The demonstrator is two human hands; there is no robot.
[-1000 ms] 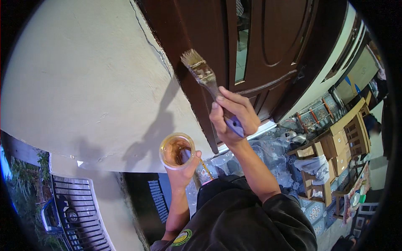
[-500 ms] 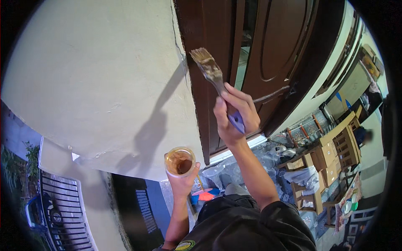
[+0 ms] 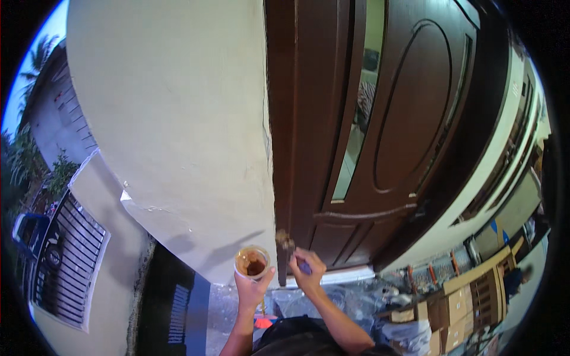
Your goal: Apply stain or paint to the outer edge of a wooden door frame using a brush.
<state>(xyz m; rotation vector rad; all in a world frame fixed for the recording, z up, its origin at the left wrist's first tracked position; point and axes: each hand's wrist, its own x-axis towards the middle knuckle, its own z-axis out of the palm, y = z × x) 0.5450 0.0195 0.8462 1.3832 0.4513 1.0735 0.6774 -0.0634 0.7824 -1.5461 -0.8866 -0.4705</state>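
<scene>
My left hand (image 3: 252, 289) is closed around a clear round container (image 3: 243, 261), its mouth tilted toward me and brown paint inside. In my right hand (image 3: 310, 274) is a paintbrush (image 3: 286, 240), gripped by its purple-blue handle with the bristles pointing up. The brush head, smeared brown and a little blurred, lies over the lower part of the dark brown door frame (image 3: 294, 118), close to the edge of the cream wall (image 3: 172, 118). Whether the bristles touch the frame I cannot tell. The brown panelled door (image 3: 409, 142) is to the right.
Cardboard boxes (image 3: 454, 311) and a wooden bench (image 3: 490, 296) stand at the lower right, with a pale cloth (image 3: 409, 337) nearby. Another person (image 3: 515, 282) is partly visible behind them. A barred gate (image 3: 71, 261) is at the left. An orange object (image 3: 265, 321) lies by my feet.
My right hand and the brush have dropped from high up to low beside the container. My view has tilted up, showing more of the door and frame. Both grips are unchanged.
</scene>
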